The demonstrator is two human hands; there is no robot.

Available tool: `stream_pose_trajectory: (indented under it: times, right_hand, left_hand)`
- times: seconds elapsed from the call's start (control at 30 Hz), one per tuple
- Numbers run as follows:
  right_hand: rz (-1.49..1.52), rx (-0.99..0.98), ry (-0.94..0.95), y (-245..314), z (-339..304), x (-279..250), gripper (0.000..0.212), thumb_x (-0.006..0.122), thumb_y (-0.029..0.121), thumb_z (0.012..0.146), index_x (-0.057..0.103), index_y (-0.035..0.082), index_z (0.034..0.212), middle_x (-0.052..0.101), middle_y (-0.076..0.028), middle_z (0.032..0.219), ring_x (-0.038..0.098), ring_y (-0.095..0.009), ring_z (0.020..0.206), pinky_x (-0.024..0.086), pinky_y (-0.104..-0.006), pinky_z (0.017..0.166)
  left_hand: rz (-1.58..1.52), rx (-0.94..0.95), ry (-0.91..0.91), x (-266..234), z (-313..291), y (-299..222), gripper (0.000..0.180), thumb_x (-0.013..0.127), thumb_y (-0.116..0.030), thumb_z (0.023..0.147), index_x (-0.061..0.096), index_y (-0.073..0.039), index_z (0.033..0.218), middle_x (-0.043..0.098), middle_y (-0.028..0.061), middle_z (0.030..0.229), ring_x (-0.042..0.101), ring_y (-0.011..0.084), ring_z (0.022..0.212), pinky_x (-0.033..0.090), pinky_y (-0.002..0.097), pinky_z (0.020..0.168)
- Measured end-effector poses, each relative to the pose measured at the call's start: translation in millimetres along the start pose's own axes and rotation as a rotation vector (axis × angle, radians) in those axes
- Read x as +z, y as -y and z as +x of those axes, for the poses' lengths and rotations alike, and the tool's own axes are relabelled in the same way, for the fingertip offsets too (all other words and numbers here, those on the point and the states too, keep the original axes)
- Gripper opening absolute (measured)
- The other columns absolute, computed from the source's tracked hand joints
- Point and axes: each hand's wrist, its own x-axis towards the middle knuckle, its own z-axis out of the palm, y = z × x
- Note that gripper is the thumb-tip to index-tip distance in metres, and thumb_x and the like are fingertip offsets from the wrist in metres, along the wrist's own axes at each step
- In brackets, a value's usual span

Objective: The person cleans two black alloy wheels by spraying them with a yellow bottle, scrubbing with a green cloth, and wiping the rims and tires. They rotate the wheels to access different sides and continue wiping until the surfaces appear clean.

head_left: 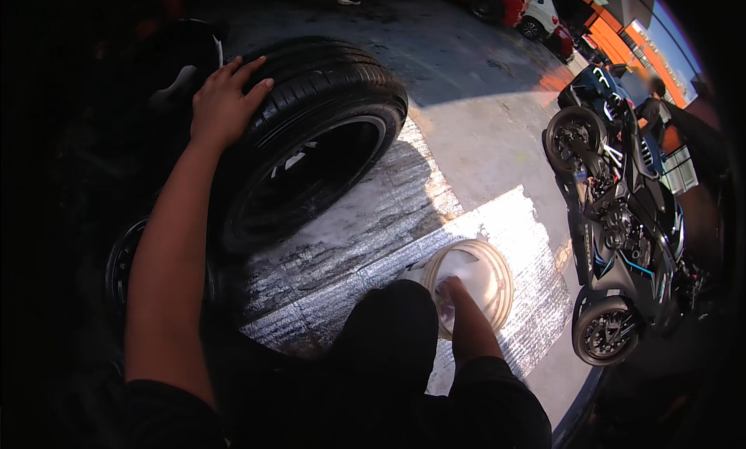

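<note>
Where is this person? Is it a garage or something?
Probably an outdoor yard of a tyre or vehicle workshop. The left hand steadies an upright car tyre on wet concrete floor, the right hand dips into a white bucket, and a black motorcycle is parked nearby.

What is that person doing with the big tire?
The person's left hand rests flat on top of a black car tire that stands tilted on wet concrete floor. Their right hand reaches down into a pale round bucket by their knee. A dark motorcycle is parked to the right, and cars sit farther back.
</note>
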Motion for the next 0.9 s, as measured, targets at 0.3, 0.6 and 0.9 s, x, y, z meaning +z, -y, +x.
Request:
stream_pose_trajectory:
  times: [0.3, 0.6, 0.9]
  right_hand:
    - [2.260, 0.062, -1.090, 33.6, -135.3, -213.3, 0.036, 0.058, 0.032, 0.107, 0.063, 0.002, 0.127, 0.070, -0.012, 0.116, 0.070, -0.027, 0.104, 0.057, -0.0408, 0.091]
    - [2.015, -0.583, -1.183, 252.8, -76.8, -488.6, 0.025, 0.059, 0.023, 0.107, 0.056, 0.004, 0.123, 0.064, -0.009, 0.108, 0.067, -0.019, 0.095, 0.056, -0.0308, 0.082]
    - [0.384, -0.097, -1.882, 245.6, 129.9, -525.4, 0.056, 0.069, 0.039, 0.090, 0.062, 0.012, 0.140, 0.061, -0.017, 0.142, 0.053, -0.040, 0.136, 0.040, -0.0500, 0.117]
  left_hand:
    - [0.042, 0.019, -0.012, 15.9, 14.0, 21.9, 0.063, 0.046, -0.067, 0.102, 0.050, -0.037, 0.156, 0.043, 0.0128, 0.165, 0.036, 0.0347, 0.155, 0.029, 0.0579, 0.123]
    - [0.083, 0.018, 0.084, 15.0, 18.1, 1.9, 0.063, 0.044, -0.069, 0.101, 0.045, -0.043, 0.158, 0.038, 0.0108, 0.168, 0.032, 0.0358, 0.156, 0.026, 0.0584, 0.124]
    - [-0.011, 0.069, 0.072, 25.1, 31.4, 18.1, 0.061, 0.046, -0.066, 0.101, 0.049, -0.040, 0.156, 0.041, 0.0127, 0.166, 0.034, 0.0370, 0.155, 0.027, 0.0567, 0.124]
